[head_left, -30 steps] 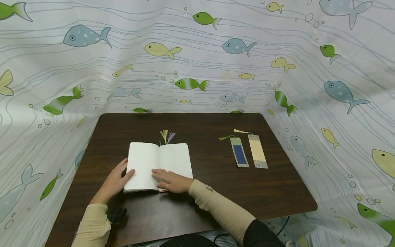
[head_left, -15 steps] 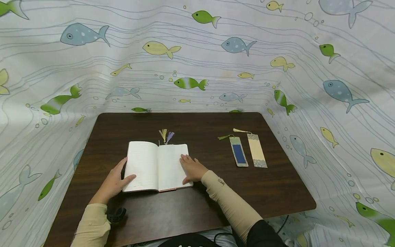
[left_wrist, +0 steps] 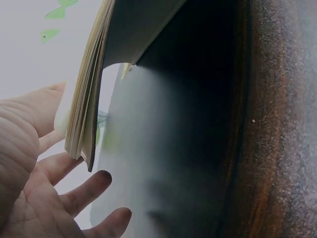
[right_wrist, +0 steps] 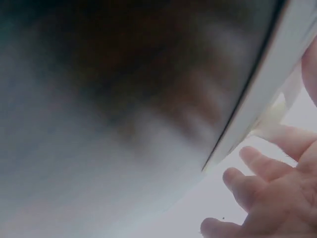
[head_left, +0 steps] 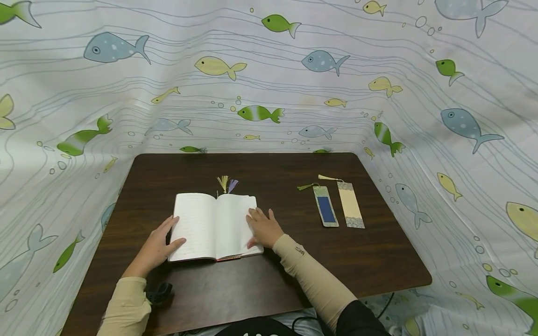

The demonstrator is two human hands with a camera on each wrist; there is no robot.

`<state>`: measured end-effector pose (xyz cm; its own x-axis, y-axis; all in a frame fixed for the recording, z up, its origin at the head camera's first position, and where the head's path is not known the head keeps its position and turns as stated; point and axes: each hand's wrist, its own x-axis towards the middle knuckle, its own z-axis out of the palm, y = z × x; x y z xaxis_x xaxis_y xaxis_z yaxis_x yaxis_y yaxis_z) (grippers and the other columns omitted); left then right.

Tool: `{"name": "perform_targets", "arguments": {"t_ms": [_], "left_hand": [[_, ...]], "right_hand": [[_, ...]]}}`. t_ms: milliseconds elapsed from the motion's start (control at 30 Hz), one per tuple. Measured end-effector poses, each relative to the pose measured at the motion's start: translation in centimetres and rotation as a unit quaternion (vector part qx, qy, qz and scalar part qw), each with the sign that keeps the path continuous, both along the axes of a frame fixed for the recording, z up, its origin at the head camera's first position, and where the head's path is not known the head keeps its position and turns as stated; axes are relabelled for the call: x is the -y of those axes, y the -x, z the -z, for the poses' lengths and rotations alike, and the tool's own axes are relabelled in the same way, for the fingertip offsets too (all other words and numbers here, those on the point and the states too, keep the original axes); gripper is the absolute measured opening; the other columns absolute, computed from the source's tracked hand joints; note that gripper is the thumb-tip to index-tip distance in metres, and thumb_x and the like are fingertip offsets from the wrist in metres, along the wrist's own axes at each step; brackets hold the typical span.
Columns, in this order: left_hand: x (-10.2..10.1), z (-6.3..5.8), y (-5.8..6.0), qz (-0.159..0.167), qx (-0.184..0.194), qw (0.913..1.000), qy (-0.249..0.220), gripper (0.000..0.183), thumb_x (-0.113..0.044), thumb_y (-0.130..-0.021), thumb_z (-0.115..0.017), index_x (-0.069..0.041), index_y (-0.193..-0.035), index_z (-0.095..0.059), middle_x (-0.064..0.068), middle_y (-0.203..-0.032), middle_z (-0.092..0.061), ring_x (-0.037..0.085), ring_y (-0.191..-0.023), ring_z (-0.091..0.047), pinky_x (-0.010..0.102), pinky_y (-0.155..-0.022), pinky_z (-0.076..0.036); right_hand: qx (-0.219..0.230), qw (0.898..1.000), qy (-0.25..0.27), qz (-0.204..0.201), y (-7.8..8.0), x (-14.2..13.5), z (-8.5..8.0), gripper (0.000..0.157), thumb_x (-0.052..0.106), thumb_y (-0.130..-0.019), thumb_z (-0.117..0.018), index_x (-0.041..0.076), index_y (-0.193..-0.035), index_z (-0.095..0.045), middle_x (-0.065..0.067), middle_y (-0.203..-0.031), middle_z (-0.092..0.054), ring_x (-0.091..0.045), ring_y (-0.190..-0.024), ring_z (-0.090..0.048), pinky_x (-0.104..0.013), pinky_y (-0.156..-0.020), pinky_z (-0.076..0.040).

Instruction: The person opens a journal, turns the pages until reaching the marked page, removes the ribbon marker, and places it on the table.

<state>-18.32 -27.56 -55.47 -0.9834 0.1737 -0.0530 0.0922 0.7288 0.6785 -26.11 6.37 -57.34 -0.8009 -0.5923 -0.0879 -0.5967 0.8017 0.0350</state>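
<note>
A notebook (head_left: 193, 228) with pale pages lies open across the table. My left hand (head_left: 157, 245) is at its left edge, thumb and index fingertip on the left page. In the left wrist view the other fingers spread loosely past the notebook's lower corner, beside the dark cover (left_wrist: 97, 109). My right hand (head_left: 265, 228) is at the right edge, its fingers extended over the margin and its thumb low on the right page (head_left: 235, 219), which bows slightly. The right wrist view shows the index fingertip touching the page edges. Yellow and purple tassels (head_left: 227, 183) stick out above the spine.
Two bookmarks lie to the right: one green and blue (head_left: 326, 210) with a green tassel, one cream (head_left: 350, 203) with a cream tassel. The dark wood table (head_left: 286, 172) is backed by a fish-print curtain (head_left: 269, 88).
My right hand has slid from the middle of the notebook to the right page's outer edge, and that page now bows. My left index fingertip has come onto the left page.
</note>
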Motion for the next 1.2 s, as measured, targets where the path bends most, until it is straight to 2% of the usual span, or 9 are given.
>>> {"name": "perform_targets", "arguments": {"t_ms": [267,567,700,800,900,1033,1100,1133,1200], "left_hand": [[-0.1,0.2,0.0,-0.003,0.009,0.9999,0.003,0.082,-0.035,-0.098,-0.069,0.007,-0.155,-0.028,0.039,-0.158,-0.02,0.06,-0.141,-0.024,0.074,-0.108,-0.025],[-0.1,0.1,-0.1,-0.001,0.009,1.0,0.002,0.082,-0.036,-0.098,-0.068,0.007,-0.155,-0.028,0.039,-0.158,-0.02,0.06,-0.141,-0.024,0.074,-0.108,-0.025],[-0.1,0.1,-0.1,-0.001,0.01,0.9999,0.0,0.083,-0.037,-0.098,-0.068,0.007,-0.155,-0.027,0.039,-0.158,-0.02,0.06,-0.141,-0.024,0.075,-0.108,-0.025],[-0.1,0.0,-0.1,-0.002,0.013,0.9999,-0.001,0.083,-0.038,-0.099,-0.067,0.007,-0.156,-0.027,0.039,-0.159,-0.019,0.06,-0.141,-0.023,0.075,-0.108,-0.025],[-0.1,-0.1,-0.1,-0.004,0.015,0.9999,0.0,0.083,-0.039,-0.099,-0.066,0.006,-0.156,-0.027,0.038,-0.159,-0.019,0.06,-0.142,-0.023,0.075,-0.108,-0.024],[-0.1,-0.3,-0.1,-0.004,0.011,0.9999,-0.004,0.077,-0.037,-0.102,-0.062,0.006,-0.156,-0.028,0.037,-0.159,-0.019,0.061,-0.141,-0.022,0.076,-0.107,-0.024],[-0.1,-0.4,-0.2,-0.006,0.009,0.9999,-0.008,0.072,-0.037,-0.105,-0.057,0.006,-0.156,-0.029,0.037,-0.16,-0.019,0.062,-0.141,-0.021,0.076,-0.107,-0.023],[-0.1,-0.4,-0.2,-0.008,0.008,0.9999,-0.013,0.069,-0.035,-0.106,-0.054,0.006,-0.156,-0.03,0.036,-0.16,-0.019,0.061,-0.142,-0.021,0.076,-0.108,-0.022],[-0.1,-0.5,-0.2,-0.009,0.006,0.9996,-0.026,0.064,-0.035,-0.109,-0.046,0.007,-0.155,-0.03,0.036,-0.16,-0.019,0.061,-0.143,-0.02,0.075,-0.109,-0.021]], "right_hand": [[0.011,0.999,0.013,0.04,-0.3,0.1,0.0,0.126,0.066,-0.07,-0.079,-0.002,-0.159,-0.022,-0.015,-0.164,-0.031,-0.031,-0.15,-0.03,-0.066,-0.115,-0.025],[0.008,0.999,0.033,0.038,-0.1,0.4,-0.3,0.126,0.064,-0.072,-0.079,-0.002,-0.16,-0.018,-0.014,-0.165,-0.028,-0.031,-0.152,-0.027,-0.072,-0.114,-0.018],[0.017,0.997,0.074,0.034,-0.2,0.8,-0.9,0.123,0.059,-0.074,-0.08,-0.002,-0.16,-0.016,-0.015,-0.165,-0.028,-0.03,-0.152,-0.028,-0.073,-0.114,-0.017],[0.048,0.989,0.14,0.019,-0.4,1.2,-1.4,0.121,0.05,-0.079,-0.081,-0.004,-0.16,-0.01,-0.017,-0.165,-0.026,-0.028,-0.151,-0.029,-0.07,-0.116,-0.016],[0.105,0.963,0.248,-0.007,-0.6,1.6,-2.1,0.116,0.038,-0.088,-0.079,-0.003,-0.16,0.001,-0.02,-0.165,-0.024,-0.029,-0.151,-0.03,-0.059,-0.12,-0.021],[0.214,0.89,0.4,-0.055,-1.2,2.3,-2.7,0.105,0.025,-0.099,-0.068,0.006,-0.16,0.014,-0.021,-0.165,-0.024,-0.028,-0.15,-0.031,-0.04,-0.118,-0.033],[0.266,0.854,0.441,-0.071,-1.6,2.7,-2.9,0.099,0.027,-0.103,-0.062,0.011,-0.161,0.016,-0.018,-0.167,-0.022,-0.025,-0.15,-0.032,-0.035,-0.114,-0.039],[0.287,0.842,0.45,-0.079,-1.9,2.9,-3.0,0.096,0.03,-0.105,-0.059,0.012,-0.161,0.017,-0.015,-0.167,-0.021,-0.023,-0.149,-0.032,-0.033,-0.114,-0.039],[0.318,0.832,0.445,-0.098,-2.4,3.4,-3.1,0.092,0.034,-0.106,-0.055,0.011,-0.162,0.015,-0.009,-0.167,-0.023,-0.019,-0.149,-0.032,-0.031,-0.114,-0.037]]}}
